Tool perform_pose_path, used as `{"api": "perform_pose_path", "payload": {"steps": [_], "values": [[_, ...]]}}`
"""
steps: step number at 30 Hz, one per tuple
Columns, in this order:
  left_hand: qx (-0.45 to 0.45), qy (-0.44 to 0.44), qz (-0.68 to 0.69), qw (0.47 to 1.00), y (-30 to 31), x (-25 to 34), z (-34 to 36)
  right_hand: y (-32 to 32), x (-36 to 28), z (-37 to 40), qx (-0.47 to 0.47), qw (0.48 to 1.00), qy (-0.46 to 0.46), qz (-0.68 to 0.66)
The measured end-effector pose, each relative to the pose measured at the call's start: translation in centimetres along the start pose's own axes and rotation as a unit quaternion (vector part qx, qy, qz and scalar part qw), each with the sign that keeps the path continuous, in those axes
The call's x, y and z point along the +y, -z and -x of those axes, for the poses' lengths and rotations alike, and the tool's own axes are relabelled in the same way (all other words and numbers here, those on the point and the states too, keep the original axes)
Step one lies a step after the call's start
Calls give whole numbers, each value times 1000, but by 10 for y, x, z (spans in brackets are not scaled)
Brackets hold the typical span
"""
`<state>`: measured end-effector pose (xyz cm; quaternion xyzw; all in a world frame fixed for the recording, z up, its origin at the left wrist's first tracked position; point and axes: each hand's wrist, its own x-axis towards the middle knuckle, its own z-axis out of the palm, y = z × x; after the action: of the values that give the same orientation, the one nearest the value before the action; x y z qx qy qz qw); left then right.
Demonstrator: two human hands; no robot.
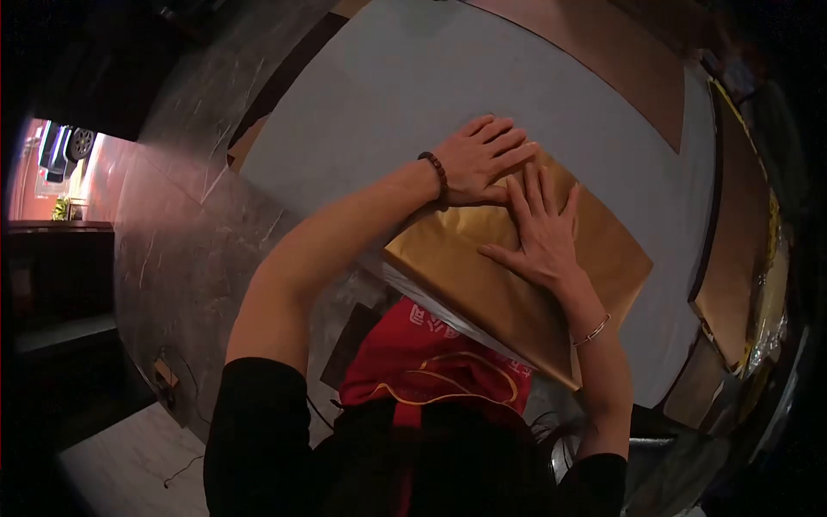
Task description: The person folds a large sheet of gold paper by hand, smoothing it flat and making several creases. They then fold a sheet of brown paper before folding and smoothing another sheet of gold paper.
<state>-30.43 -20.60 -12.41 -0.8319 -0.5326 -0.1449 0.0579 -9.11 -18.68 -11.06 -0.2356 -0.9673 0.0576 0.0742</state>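
A gold sheet [465, 280], like wrapping paper with a smooth sheen, lies over a flat angular shape at the near edge of the table. Slight creases show in it near my hands. My left hand [484, 162], with a dark beaded bracelet at the wrist, lies flat across the far edge of the gold sheet, fingers stretched out. Close beside it, my right hand [544, 228] presses on the gold surface with its fingers spread; a silver bangle circles that wrist. Whatever is under the sheet is mostly hidden. A pale layer shows along its near edge.
The gold sheet rests on a large grey-white tabletop [370, 95]. Brown boards [637, 60] lie along the far right side. A red apron [388, 353] hangs just below the near edge. Marble-like floor [198, 250] stretches left toward a bright doorway, with a parked car [65, 151] outside.
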Motion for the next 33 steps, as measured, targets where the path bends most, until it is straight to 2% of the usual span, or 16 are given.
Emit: {"api": "perform_pose_path", "payload": {"steps": [2,3,5,6,8,10,11,13,16,19,23,25,28,29,31,33], "values": [[87,-10,1,996,-1,1,3,1,-2,0,0,1000,-7,9],[90,-2,-5,996,0,0,10,1,-2,1,0,1000,3,10],[107,89,21,990,23,8,25,2,0,-1,-21,1000,-15,6],[127,174,71,974,51,23,41,2,-1,0,-21,1000,-7,4],[162,357,260,883,69,29,82,4,-2,0,-23,1000,-4,21],[142,463,380,788,88,55,122,4,-1,0,-20,1000,1,24],[145,464,379,787,92,67,134,4,-1,0,-18,999,3,30],[111,499,438,739,95,88,151,5,-2,0,-36,999,-2,32],[93,507,495,700,92,97,160,6,-3,0,-58,997,-10,41],[155,481,496,706,88,103,164,4,-2,0,-59,997,-9,46],[147,491,491,705,84,103,161,4,-3,-1,-59,998,-11,34],[142,497,616,595,85,104,158,1,-1,0,-56,998,-6,34],[117,494,652,563,80,100,160,1,0,-1,-53,998,-5,22],[119,495,652,562,76,101,160,0,0,-1,-55,998,-7,14],[139,512,502,683,71,106,160,2,-2,-2,-58,998,-9,11],[157,509,487,692,71,111,159,4,-3,-1,-62,998,-13,9]]}}
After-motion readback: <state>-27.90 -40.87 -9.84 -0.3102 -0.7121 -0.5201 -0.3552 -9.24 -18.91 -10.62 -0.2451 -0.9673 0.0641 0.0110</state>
